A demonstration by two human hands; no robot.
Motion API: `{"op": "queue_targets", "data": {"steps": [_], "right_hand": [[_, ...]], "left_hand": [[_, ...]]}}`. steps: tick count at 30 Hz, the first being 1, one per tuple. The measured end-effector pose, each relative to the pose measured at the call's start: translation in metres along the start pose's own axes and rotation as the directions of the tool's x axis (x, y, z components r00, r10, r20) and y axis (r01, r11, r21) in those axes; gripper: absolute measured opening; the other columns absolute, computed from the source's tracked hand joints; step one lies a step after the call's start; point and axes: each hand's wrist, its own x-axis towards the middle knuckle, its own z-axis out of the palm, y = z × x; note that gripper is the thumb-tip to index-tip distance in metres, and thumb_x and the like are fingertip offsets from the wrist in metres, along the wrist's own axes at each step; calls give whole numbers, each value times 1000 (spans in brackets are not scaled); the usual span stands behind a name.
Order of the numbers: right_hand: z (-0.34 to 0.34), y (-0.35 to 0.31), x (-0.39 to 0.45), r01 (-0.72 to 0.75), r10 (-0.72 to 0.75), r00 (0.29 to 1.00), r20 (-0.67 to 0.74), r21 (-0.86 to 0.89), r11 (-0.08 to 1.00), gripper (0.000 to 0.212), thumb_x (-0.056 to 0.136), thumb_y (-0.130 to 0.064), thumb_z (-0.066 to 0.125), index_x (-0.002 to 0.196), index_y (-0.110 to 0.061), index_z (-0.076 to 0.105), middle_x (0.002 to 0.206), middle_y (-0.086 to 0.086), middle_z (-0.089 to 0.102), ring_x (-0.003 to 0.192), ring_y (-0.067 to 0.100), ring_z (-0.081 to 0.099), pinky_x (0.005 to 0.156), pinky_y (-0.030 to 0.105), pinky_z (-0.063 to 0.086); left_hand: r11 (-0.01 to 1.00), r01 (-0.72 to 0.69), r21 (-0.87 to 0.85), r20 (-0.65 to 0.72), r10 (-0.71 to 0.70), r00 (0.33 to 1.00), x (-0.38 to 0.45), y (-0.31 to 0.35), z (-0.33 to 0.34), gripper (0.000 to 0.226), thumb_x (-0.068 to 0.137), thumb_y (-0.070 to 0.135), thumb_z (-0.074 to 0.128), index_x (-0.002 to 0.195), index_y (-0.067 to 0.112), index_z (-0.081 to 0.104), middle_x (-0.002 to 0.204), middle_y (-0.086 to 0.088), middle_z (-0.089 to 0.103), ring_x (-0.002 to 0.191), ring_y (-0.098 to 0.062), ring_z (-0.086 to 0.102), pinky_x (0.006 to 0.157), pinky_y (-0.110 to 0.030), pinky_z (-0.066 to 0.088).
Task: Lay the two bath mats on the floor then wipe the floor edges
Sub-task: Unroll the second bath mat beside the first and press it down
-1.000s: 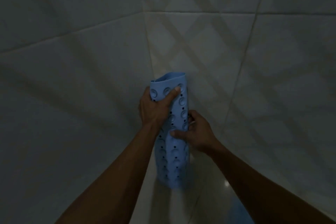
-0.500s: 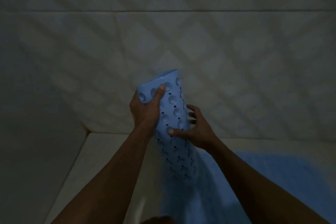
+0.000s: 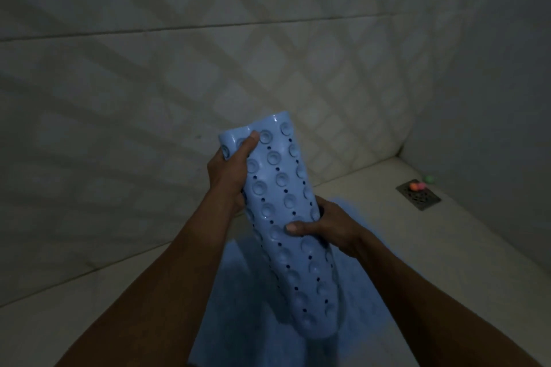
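With the left hand gripping the top of the rolled suction-cup mat and the right hand clasping its middle, above what seems, in the dim light, an already-laid blue mat, unroll it cups-down beside that mat, short of the drain.

rolled mat above flat mat | drain far right
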Motion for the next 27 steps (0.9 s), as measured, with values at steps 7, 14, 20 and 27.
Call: {"op": "queue_targets", "data": {"steps": [7, 14, 20, 27], "right_hand": [[-78, 40, -51, 92, -102, 946, -306, -48, 995, 43, 81, -49, 78, 113, -21, 71, 111, -2, 75, 103, 15, 72, 92, 46, 57], [-159, 72, -99, 104, -72, 945, -320, 85, 991, 23, 87, -42, 75, 106, -29, 74, 104, -8, 76, 97, 9, 72, 92, 41, 58], [-206, 86, -113, 127, -45, 962, -267, 297, 946, 7, 90, -31, 74, 96, -34, 77, 104, -3, 77, 98, 17, 73, 93, 48, 57], [-226, 98, -110, -34, 26, 999, 25, 385, 922, 45, 91, -51, 66, 127, -25, 67, 117, 1, 74, 105, 21, 72, 98, 47, 55]], "left_hand": [[997, 52, 57, -23, -51, 998, -16, -50, 102, 53, 67, 47, 91, 103, 13, 74, 96, -7, 79, 80, -22, 77, 73, -41, 64], [976, 41, 215, 141, -73, 987, -34, -107, 189, 83, 59, 69, 85, 119, 14, 72, 107, -8, 78, 94, -25, 76, 86, -46, 61], [921, 31, 387, 102, -77, 992, -80, -163, 217, 84, 64, 80, 73, 125, 23, 69, 112, -3, 77, 94, -21, 76, 87, -44, 61], [926, 104, 363, -144, -54, 988, -141, -215, 215, 95, 69, 86, 61, 141, 25, 55, 127, -2, 70, 100, -18, 74, 82, -37, 63]]}}
